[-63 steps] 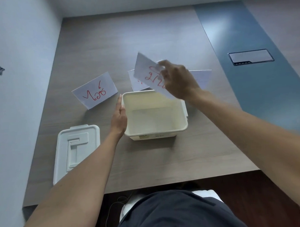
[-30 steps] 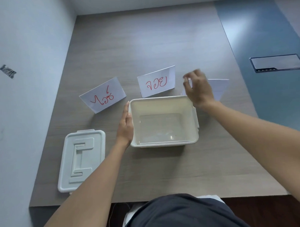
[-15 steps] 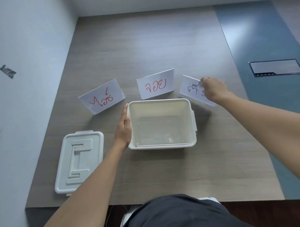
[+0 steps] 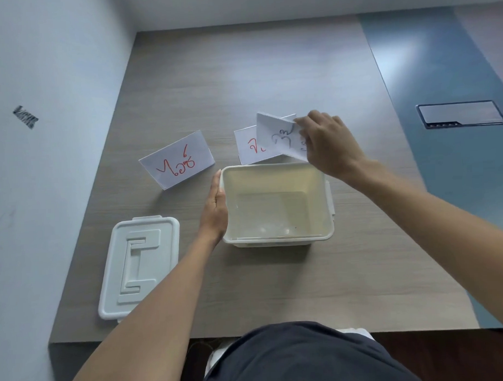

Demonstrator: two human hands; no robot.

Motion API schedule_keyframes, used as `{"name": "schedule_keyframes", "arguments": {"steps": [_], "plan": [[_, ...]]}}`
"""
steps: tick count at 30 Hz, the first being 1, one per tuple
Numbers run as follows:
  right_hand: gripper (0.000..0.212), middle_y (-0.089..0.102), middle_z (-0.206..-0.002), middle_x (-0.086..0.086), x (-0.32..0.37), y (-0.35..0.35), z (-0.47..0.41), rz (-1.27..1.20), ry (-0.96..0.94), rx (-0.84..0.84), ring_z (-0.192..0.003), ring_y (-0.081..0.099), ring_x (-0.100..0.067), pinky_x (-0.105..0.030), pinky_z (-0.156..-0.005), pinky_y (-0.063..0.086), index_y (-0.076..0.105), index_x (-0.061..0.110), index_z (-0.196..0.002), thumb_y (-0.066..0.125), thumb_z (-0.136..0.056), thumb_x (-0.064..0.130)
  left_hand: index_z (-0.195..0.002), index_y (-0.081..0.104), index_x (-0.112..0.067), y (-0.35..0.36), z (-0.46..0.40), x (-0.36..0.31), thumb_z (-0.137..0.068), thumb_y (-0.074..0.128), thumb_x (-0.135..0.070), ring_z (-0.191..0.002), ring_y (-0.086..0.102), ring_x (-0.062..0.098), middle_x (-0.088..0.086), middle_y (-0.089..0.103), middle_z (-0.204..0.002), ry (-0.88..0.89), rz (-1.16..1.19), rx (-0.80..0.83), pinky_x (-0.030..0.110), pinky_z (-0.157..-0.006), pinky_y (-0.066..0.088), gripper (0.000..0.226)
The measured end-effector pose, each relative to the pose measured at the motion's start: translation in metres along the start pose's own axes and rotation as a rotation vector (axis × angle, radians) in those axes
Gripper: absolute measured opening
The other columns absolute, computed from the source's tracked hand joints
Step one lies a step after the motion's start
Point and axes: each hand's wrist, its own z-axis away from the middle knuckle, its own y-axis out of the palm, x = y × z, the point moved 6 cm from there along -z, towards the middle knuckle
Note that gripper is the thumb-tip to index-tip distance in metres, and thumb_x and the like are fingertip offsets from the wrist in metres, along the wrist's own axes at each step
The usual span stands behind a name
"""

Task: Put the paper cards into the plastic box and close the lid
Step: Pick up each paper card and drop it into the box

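Note:
An open cream plastic box (image 4: 277,239) stands on the wooden table, with no card visible inside it. My left hand (image 4: 215,210) lies flat against its left wall. My right hand (image 4: 327,145) holds a white card with dark writing (image 4: 280,139) in the air above the box's far rim. Behind that card a folded card with red writing (image 4: 247,146) stands on the table, partly hidden. Another red-lettered card (image 4: 176,160) stands further left. The white lid (image 4: 139,265) rests flat near the table's front left corner.
A pale wall (image 4: 43,140) runs along the table's left side. A blue strip (image 4: 442,126) with a dark rectangular hatch (image 4: 460,114) lies to the right. The table's front edge (image 4: 249,336) is close to my body.
My right hand took the dark-lettered card from the table right of the box, lifted it and carried it left, in front of the middle card. My left hand stayed on the box.

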Motion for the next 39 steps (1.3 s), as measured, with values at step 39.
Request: {"name": "schedule_keyframes", "arguments": {"steps": [39], "plan": [[0.03, 0.059, -0.117, -0.016, 0.001, 0.101, -0.054, -0.315, 0.175, 0.085, -0.107, 0.055, -0.037, -0.041, -0.087, 0.047, 0.066, 0.005, -0.116, 0.052, -0.091, 0.01, -0.154, 0.025, -0.038, 0.001, -0.008, 0.01, -0.108, 0.022, -0.03, -0.142, 0.021, -0.007, -0.019, 0.025, -0.16, 0.003, -0.004, -0.033, 0.018, -0.114, 0.015, 0.048]]}}
